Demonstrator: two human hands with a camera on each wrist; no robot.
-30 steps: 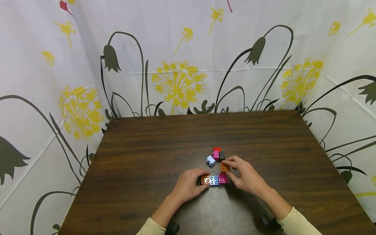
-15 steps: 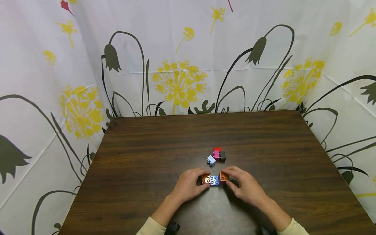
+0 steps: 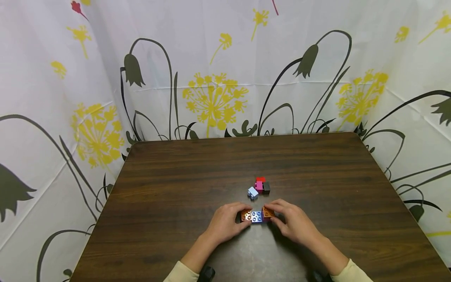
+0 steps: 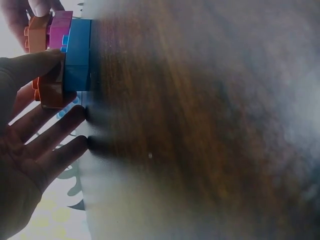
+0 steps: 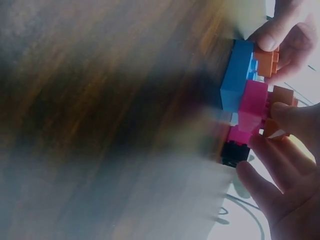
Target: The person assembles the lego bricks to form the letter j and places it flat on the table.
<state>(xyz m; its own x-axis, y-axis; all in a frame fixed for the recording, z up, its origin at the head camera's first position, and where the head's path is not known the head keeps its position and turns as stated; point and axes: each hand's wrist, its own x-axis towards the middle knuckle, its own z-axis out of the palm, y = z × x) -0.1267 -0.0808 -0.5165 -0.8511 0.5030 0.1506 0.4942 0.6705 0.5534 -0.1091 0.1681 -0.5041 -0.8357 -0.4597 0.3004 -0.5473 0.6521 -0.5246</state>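
My left hand [image 3: 226, 222] pinches an orange brick [image 3: 246, 215] at the left end of a blue brick [image 4: 78, 55] on the table. Between the ends, blue studs show in the head view. A pink brick [image 5: 253, 102] appears to sit on the blue brick's other end. Above it, my right hand [image 3: 295, 219] pinches a second orange brick [image 3: 268, 212] between thumb and fingers. Some pink studs show between these two in the right wrist view, so I cannot tell whether they are pressed fully together.
Beyond the hands lie a light blue brick [image 3: 252, 192], a small pink brick [image 3: 258, 186], a black brick [image 3: 266, 188] and a red brick [image 3: 260, 179], close together. The brown wooden table [image 3: 169, 176] ends at a flower-patterned curtain [image 3: 218, 51].
My right hand has brought its orange brick nearer to me, from behind the pink brick to over it, and stays there. The left hand has kept its place.
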